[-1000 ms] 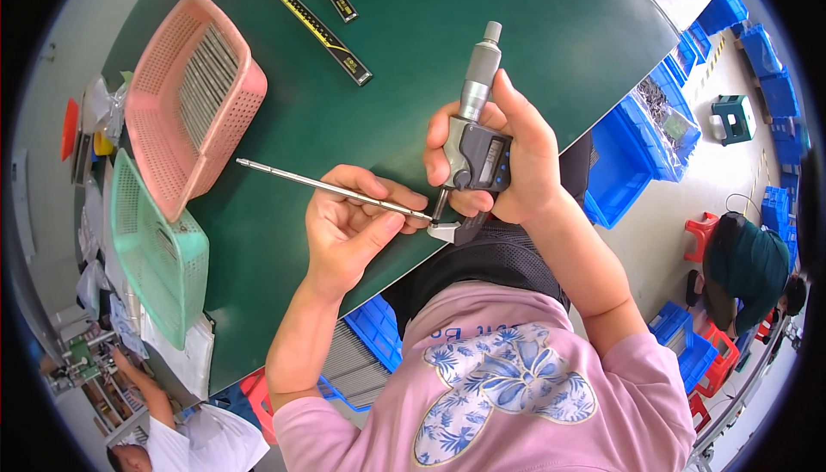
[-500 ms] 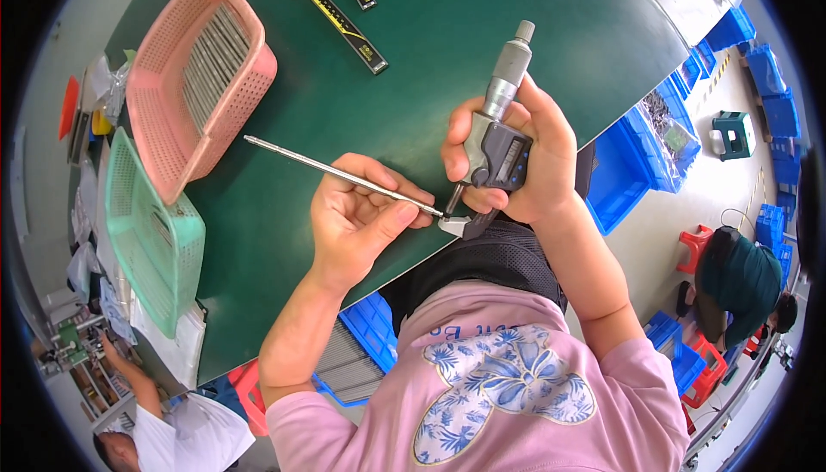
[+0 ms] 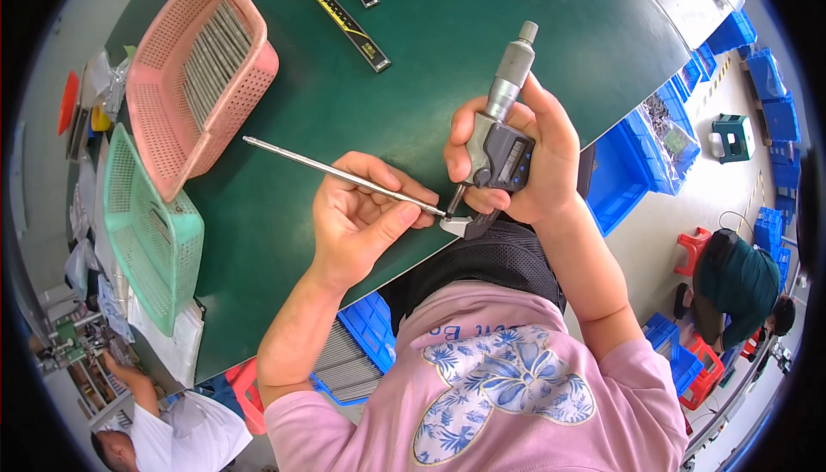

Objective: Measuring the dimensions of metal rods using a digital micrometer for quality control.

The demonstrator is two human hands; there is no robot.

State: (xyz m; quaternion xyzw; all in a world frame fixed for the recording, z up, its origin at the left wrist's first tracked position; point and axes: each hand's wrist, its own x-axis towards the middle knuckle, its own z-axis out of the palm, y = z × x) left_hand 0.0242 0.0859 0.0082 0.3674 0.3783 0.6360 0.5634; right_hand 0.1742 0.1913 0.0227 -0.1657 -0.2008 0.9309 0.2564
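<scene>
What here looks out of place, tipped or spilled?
Only the green basket, which stands tilted on its side at the table's left edge, beside the pink basket of rods. Nothing spilled. The left hand holds a thin rod in the micrometer gripped by the right hand.

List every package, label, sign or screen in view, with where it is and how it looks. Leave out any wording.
Small display screen: on the grey micrometer in the right hand, a pale rectangle in a dark body.
Scale markings: along the black and yellow calipers on the green table.
Clear bag: in a blue bin at the right, holding small parts.
</scene>
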